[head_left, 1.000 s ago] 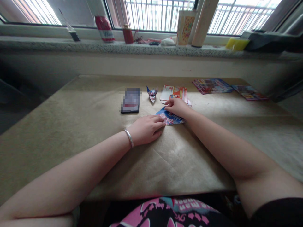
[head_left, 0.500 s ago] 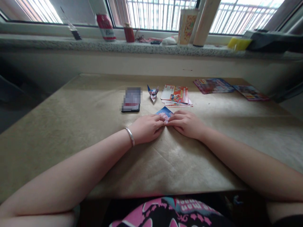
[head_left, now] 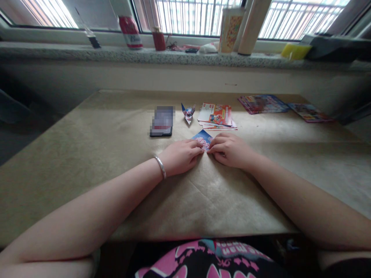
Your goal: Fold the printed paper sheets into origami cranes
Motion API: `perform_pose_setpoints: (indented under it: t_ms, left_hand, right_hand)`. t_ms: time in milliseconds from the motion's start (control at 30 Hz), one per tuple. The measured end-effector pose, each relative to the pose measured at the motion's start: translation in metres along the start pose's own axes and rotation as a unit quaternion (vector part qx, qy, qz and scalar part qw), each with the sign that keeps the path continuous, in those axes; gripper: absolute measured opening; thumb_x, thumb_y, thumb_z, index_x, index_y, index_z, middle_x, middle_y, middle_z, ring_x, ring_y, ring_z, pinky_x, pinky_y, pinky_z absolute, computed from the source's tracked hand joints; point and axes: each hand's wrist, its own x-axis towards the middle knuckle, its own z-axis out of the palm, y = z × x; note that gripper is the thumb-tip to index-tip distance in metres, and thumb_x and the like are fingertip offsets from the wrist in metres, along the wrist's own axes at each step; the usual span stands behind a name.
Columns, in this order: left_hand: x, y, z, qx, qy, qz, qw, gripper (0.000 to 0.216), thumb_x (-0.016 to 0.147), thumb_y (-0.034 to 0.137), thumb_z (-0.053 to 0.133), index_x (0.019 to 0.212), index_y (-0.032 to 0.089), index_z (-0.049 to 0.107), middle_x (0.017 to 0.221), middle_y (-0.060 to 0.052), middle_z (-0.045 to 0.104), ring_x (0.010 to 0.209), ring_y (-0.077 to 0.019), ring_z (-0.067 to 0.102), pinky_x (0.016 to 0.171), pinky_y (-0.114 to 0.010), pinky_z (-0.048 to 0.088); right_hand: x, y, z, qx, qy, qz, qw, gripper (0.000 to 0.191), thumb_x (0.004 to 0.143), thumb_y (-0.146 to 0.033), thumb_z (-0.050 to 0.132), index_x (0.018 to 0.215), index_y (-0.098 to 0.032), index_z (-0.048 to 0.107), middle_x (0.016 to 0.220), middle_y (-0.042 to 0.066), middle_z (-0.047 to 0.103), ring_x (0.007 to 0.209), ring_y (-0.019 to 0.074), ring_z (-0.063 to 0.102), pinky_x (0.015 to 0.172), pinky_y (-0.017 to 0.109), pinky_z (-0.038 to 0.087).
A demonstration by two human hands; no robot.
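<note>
A folded piece of blue paper (head_left: 203, 137) with a pink-and-white pattern lies on the table between my hands, one corner pointing away from me. My left hand (head_left: 184, 155), with a silver bangle at the wrist, has its fingers closed on the paper's left and near edge. On the right side, my right hand (head_left: 228, 150) pinches the paper with thumb and fingers. Parts of the paper are hidden under the fingertips. Just beyond it stands a folded paper crane (head_left: 188, 114) in blue, white and red.
A phone (head_left: 162, 121) lies left of the crane. Printed cards (head_left: 216, 114) are stacked to its right, with more colourful cards (head_left: 262, 104) at the far right. Along the windowsill (head_left: 174, 57) stand a red can (head_left: 130, 33), a red bottle (head_left: 158, 39) and a patterned cup (head_left: 230, 31).
My right fingertips have shifted slightly right, apart from my left ones, so more of the paper's near part shows. The view has moved a little.
</note>
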Motion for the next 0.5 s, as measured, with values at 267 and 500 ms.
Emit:
perform_pose_setpoints:
  t_ms: [267, 500]
  left_hand:
    - [0.001, 0.001, 0.001, 0.021, 0.009, 0.000, 1.000, 0.031, 0.087, 0.015, 0.049, 0.113, 0.017, 0.067, 0.123, -0.007, 0.065, 0.112, -0.0234, 0.062, 0.097, -0.039, 0.053]
    - [0.000, 0.001, 0.002, 0.024, 0.013, 0.004, 1.000, 0.033, 0.087, 0.015, 0.049, 0.115, 0.018, 0.066, 0.125, -0.007, 0.064, 0.113, -0.0231, 0.061, 0.096, -0.038, 0.053]
  right_hand:
    - [-0.009, 0.013, -0.016, 0.030, -0.057, 0.049, 0.997, 0.025, 0.078, -0.016, 0.060, 0.090, -0.028, 0.079, 0.100, 0.000, 0.074, 0.090, 0.0177, 0.064, 0.086, 0.034, 0.049]
    - [-0.020, 0.021, -0.030, -0.001, -0.116, 0.083, 0.990, 0.023, 0.079, -0.021, 0.062, 0.089, -0.033, 0.079, 0.100, -0.001, 0.073, 0.089, 0.0178, 0.066, 0.085, 0.033, 0.049]
